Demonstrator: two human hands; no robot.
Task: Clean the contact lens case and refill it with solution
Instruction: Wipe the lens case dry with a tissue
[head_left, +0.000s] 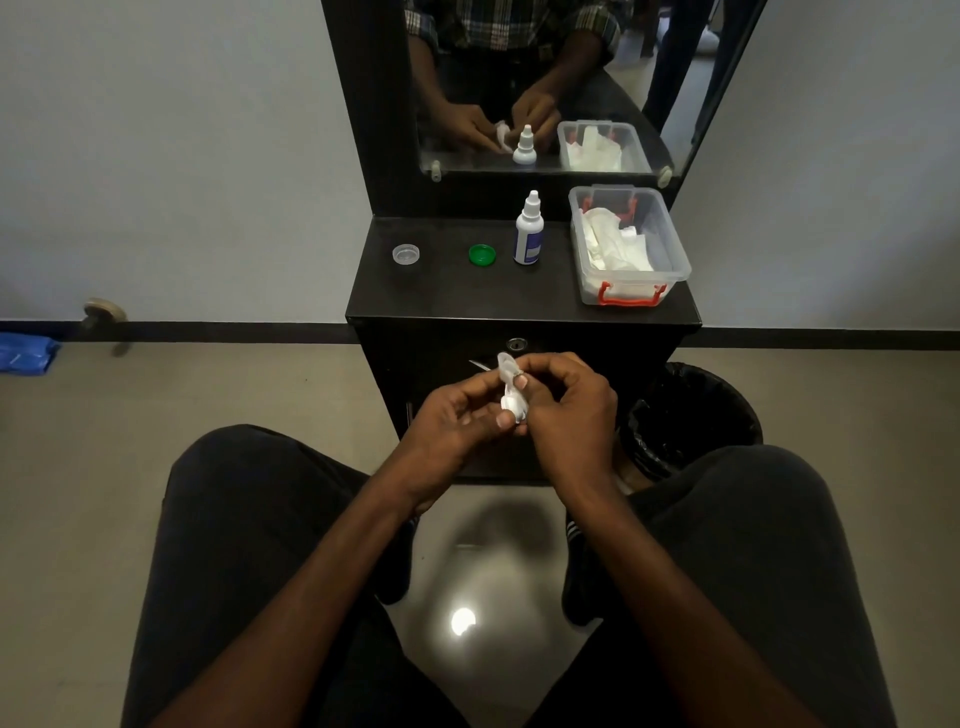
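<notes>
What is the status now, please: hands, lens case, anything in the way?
Both hands, left hand and right hand, grip lens case with white tissue. Both caps off, green cap and clear cap on the vanity top. Solution bottle upright, capped. No obstruction visible.

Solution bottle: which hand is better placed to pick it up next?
Probably the right hand. The solution bottle stands right of centre on the cabinet top, nearer that hand, while the left hand holds the lens case. It would first have to drop its tissue.
</notes>
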